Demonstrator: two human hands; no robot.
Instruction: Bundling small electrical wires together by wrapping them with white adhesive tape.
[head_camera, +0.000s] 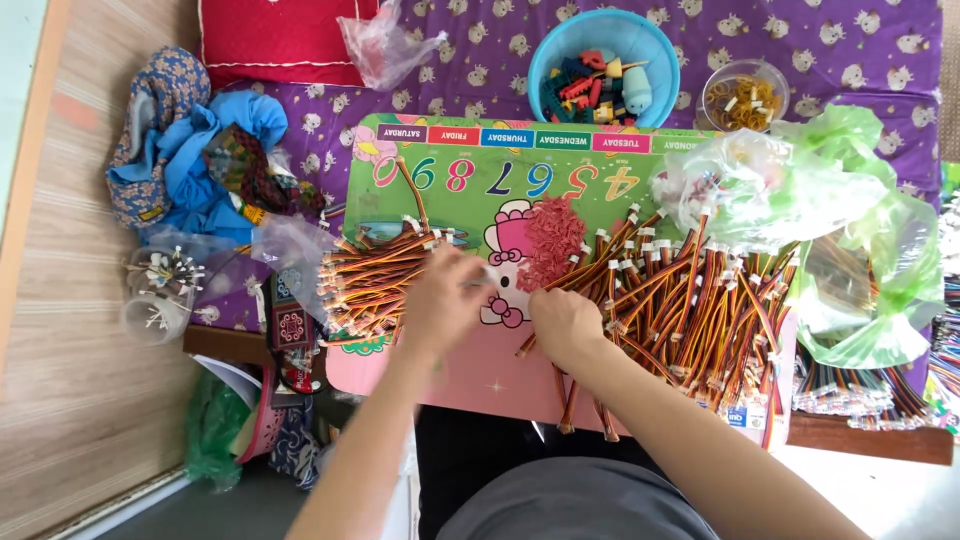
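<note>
On the pink board (480, 385), the left hand (440, 300) pinches the ends of the neat wire stack (370, 280) lying left of the red pile (552, 240) of small pieces. The right hand (565, 320) rests curled on the loose wires (690, 310) just right of that pile; whether it grips one I cannot tell. Judged from this, the work goes best by keeping connector ends flush and laying each wire parallel.

The wires (690, 300) have glossy plastic coating. The bench (470, 180) is smooth, printed plastic. The bags (850, 200) are thin shiny plastic; the floor (70, 400) looks like wood.
</note>
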